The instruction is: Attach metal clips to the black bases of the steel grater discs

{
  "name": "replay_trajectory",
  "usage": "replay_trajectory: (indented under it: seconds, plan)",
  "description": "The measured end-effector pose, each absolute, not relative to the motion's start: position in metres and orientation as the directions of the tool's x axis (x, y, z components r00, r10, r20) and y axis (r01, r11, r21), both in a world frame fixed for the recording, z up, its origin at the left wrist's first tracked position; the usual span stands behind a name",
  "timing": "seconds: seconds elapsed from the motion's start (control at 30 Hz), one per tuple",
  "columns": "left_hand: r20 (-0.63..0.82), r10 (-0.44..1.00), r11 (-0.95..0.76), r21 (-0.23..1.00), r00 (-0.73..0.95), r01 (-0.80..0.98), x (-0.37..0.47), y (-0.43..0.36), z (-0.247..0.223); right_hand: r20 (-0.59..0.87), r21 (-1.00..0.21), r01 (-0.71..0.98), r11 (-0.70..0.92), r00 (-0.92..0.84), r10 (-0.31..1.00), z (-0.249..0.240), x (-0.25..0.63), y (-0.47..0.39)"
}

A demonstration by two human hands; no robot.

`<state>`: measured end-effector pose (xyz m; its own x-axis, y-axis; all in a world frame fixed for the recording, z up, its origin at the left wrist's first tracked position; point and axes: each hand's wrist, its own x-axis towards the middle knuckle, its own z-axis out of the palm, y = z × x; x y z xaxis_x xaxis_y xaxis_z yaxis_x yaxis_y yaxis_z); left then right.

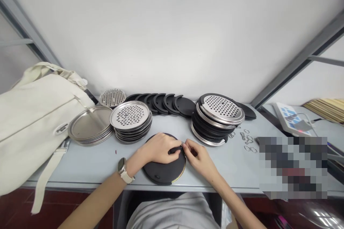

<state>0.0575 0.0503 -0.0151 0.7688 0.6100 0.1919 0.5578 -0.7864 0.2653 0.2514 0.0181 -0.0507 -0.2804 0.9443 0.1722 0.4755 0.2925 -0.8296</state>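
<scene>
A round black plate (163, 172) with a small hole lies at the table's front edge, and a thin shiny rim shows along its lower right side. My left hand (163, 149), with a watch on the wrist, rests over the plate, its fingers closed on the black edge at the upper right. At that same edge my right hand (198, 156) is pinched on a small metal ring (182, 143). The fingers hide most of the ring, so whether it passes through the plate cannot be seen.
Left of the hands are stacked metal discs (92, 123) and grater discs (130, 116). Black plates (185, 106) overlap along the wall. At right stands a mixed stack (221, 109) beside loose metal rings (249, 138). A cream bag (45, 114) occupies the left end; a power strip (291, 118) lies far right.
</scene>
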Motion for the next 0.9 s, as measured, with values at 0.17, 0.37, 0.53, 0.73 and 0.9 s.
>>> replay_trajectory:
  seconds: [0.17, 0.37, 0.53, 0.73, 0.9]
  plan:
    - [0.195, 0.572, -0.813, 0.267, 0.797, 0.518, 0.0565, 0.0497, -0.0139, 0.179, -0.82, 0.475, 0.318, -0.315, 0.932, -0.0491, 0.2511, 0.0189]
    - [0.2, 0.544, -0.832, 0.255, 0.815, 0.493, 0.0548, 0.0489, -0.0136, 0.179, -0.799, 0.506, 0.326, -0.316, 0.932, -0.0481, 0.2516, 0.0189]
    - [0.206, 0.535, -0.839, 0.242, 0.819, 0.488, 0.0554, 0.0498, -0.0158, 0.198, -0.769, 0.531, 0.357, -0.333, 0.922, -0.0499, 0.2544, 0.0163]
    - [0.209, 0.534, -0.841, 0.232, 0.819, 0.488, 0.0552, 0.0506, -0.0171, 0.215, -0.734, 0.56, 0.383, -0.343, 0.914, -0.0497, 0.2537, 0.0163]
    - [0.211, 0.539, -0.839, 0.229, 0.816, 0.494, 0.055, 0.0506, -0.0178, 0.208, -0.705, 0.585, 0.402, -0.371, 0.905, -0.0479, 0.2555, 0.0164]
